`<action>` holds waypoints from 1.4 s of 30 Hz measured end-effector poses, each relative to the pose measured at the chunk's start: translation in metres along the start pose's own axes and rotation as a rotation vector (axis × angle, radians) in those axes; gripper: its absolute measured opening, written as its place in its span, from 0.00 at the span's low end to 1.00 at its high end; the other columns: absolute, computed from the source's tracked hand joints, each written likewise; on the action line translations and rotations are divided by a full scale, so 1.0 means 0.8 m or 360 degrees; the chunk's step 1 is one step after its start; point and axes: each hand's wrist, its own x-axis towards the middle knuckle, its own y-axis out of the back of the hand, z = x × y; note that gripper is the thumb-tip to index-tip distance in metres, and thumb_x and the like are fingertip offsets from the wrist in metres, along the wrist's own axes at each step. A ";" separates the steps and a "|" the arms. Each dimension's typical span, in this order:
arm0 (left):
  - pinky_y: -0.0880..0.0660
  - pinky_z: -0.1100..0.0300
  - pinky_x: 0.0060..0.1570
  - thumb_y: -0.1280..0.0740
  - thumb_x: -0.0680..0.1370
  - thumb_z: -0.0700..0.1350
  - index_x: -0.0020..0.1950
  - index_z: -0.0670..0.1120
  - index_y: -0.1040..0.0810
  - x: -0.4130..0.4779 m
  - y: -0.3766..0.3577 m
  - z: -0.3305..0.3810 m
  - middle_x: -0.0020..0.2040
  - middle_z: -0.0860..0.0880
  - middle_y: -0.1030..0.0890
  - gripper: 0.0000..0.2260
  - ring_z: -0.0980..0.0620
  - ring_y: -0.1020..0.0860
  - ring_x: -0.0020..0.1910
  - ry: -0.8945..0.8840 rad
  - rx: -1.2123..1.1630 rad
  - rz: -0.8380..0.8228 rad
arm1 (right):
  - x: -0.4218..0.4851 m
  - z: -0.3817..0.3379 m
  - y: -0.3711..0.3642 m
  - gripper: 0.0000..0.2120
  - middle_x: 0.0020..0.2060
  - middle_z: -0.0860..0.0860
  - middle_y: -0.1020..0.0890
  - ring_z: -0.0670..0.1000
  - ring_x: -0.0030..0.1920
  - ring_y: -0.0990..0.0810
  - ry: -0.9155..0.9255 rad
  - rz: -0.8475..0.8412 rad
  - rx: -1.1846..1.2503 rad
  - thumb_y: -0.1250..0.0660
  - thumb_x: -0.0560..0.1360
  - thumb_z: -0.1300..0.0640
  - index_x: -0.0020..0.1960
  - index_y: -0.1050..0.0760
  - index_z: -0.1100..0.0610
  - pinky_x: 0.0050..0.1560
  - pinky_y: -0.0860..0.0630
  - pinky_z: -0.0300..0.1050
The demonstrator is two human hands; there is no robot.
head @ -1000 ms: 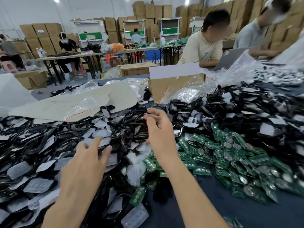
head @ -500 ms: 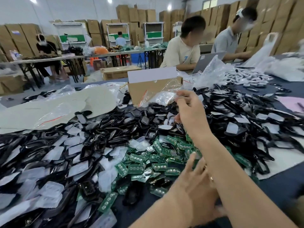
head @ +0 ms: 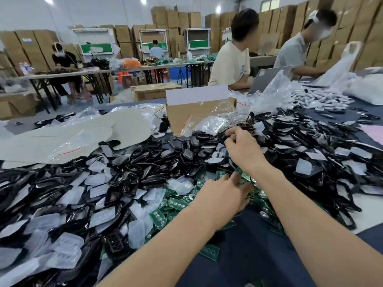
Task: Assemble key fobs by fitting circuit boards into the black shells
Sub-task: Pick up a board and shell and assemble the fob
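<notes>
I judge nothing assembled yet: right hand (head: 243,151) curled among glossy black plastic shells (head: 186,154), grip unclear; left hand (head: 223,197), fingers straight, touches green circuit boards (head: 176,204).

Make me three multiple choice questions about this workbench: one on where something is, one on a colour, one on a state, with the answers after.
1. Where does the left hand reach?
A. Onto a keyboard
B. Onto the circuit boards
C. Into a drawer

2. What colour are the circuit boards?
A. Green
B. Red
C. Yellow

3. In what state is the cardboard box behind the black shells?
A. Taped shut
B. Crushed flat
C. Open, flap up

Answers:
1 B, its fingers lie on the heap of boards.
2 A, every board in the heap shows green.
3 C, its pale flap stands upright above the open top.
</notes>
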 end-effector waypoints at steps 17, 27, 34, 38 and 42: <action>0.29 0.75 0.49 0.34 0.81 0.43 0.62 0.58 0.23 -0.117 -0.005 -0.113 0.50 0.59 0.24 0.12 0.66 0.26 0.51 0.0848 -0.1247 0.0524 | 0.041 -0.051 -0.107 0.21 0.71 0.57 0.28 0.56 0.55 0.26 0.0410 -0.0928 -0.0848 0.47 0.85 0.60 0.77 0.35 0.51 0.48 0.31 0.46; 0.26 0.66 0.32 0.38 0.83 0.41 0.70 0.53 0.25 -0.148 -0.002 -0.115 0.50 0.52 0.20 0.16 0.58 0.24 0.34 0.1200 -0.1635 0.0846 | 0.005 -0.050 -0.091 0.09 0.51 0.47 0.20 0.45 0.34 0.27 0.0105 -0.0222 0.0124 0.39 0.82 0.61 0.59 0.26 0.53 0.32 0.29 0.37; 0.18 0.59 0.44 0.39 0.83 0.36 0.60 0.47 0.21 -0.206 0.013 -0.133 0.44 0.44 0.19 0.11 0.49 0.17 0.39 0.1436 -0.2786 0.1365 | -0.081 -0.099 -0.120 0.11 0.46 0.52 0.18 0.42 0.30 0.21 -0.0475 -0.0385 0.1446 0.36 0.81 0.64 0.55 0.21 0.50 0.28 0.27 0.38; 0.20 0.60 0.37 0.39 0.81 0.32 0.52 0.40 0.25 -0.229 0.015 -0.145 0.38 0.46 0.20 0.06 0.50 0.21 0.37 0.1431 -0.3086 0.1616 | -0.109 -0.123 -0.145 0.09 0.42 0.53 0.17 0.46 0.30 0.21 -0.0821 -0.0503 0.1971 0.33 0.80 0.62 0.55 0.17 0.53 0.26 0.26 0.40; 0.20 0.60 0.37 0.39 0.81 0.33 0.49 0.41 0.27 -0.238 0.015 -0.152 0.36 0.46 0.19 0.04 0.52 0.19 0.36 0.1380 -0.3131 0.1716 | -0.119 -0.131 -0.160 0.07 0.37 0.54 0.16 0.51 0.35 0.16 -0.0977 -0.0575 0.2306 0.34 0.81 0.60 0.53 0.17 0.57 0.34 0.18 0.43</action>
